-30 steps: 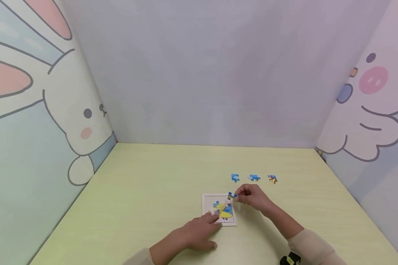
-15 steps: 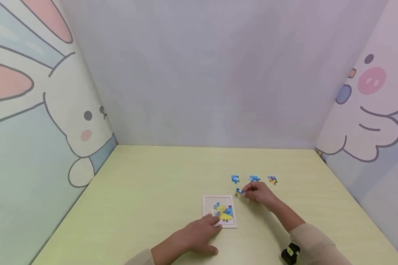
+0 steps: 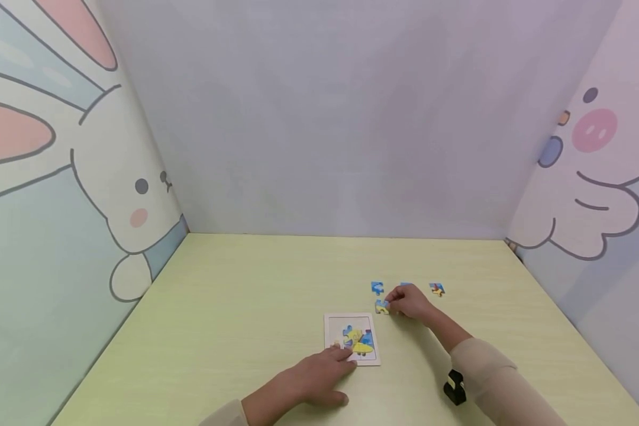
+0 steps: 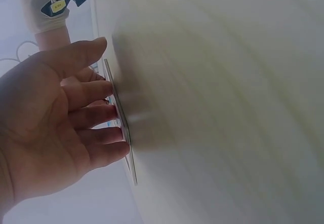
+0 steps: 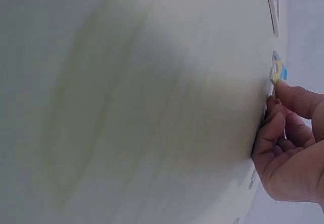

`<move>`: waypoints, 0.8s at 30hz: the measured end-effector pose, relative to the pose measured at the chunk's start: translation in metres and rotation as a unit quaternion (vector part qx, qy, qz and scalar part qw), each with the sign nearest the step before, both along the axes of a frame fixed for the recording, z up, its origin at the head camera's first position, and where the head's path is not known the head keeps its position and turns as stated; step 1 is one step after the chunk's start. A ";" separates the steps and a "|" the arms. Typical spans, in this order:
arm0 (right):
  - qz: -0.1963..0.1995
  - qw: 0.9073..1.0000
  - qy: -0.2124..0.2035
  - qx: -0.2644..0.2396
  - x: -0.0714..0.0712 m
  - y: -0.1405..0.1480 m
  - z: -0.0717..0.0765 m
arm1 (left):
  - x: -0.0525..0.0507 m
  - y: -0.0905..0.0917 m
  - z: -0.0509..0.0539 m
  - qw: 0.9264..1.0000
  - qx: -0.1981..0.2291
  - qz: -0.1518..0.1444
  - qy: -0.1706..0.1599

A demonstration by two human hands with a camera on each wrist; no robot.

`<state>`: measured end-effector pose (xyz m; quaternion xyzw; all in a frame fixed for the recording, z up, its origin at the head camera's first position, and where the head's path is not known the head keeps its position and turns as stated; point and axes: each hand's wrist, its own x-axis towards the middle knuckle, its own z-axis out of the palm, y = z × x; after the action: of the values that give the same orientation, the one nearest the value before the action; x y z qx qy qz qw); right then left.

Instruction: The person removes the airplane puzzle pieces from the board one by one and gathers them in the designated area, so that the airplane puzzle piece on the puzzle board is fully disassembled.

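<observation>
Pinching a blue-and-yellow jigsaw piece [image 3: 381, 307] in the right hand [image 3: 410, 302].
I see it near the far-right corner of the white rectangular puzzle board [image 3: 337, 326], where the left hand [image 3: 322, 374] rests, fingers extended.

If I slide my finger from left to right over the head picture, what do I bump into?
Bunny → left hand → puzzle board → yellow-and-blue piece → right hand → red-and-yellow piece → black thing → pig.
</observation>
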<state>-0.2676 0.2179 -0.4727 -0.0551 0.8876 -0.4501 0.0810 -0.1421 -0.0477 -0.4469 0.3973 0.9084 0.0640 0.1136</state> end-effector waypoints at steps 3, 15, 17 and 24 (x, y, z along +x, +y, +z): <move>0.009 1.000 0.008 0.005 -0.002 -0.001 -0.002 | 0.000 0.001 0.000 1.000 0.003 0.003 -0.008; 0.010 0.999 0.026 0.019 -0.001 -0.003 -0.003 | -0.003 0.001 -0.002 1.000 -0.003 0.009 -0.025; 0.008 0.999 0.029 0.018 -0.001 -0.003 -0.003 | -0.003 0.001 -0.002 1.000 -0.004 0.010 -0.025; 0.014 0.999 0.033 0.017 -0.002 -0.002 0.000 | -0.004 0.001 0.001 1.000 0.007 0.007 -0.014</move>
<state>-0.2692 0.2162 -0.4727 -0.0810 0.8964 -0.4317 0.0586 -0.1458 -0.0468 -0.4463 0.3908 0.9090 0.0766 0.1230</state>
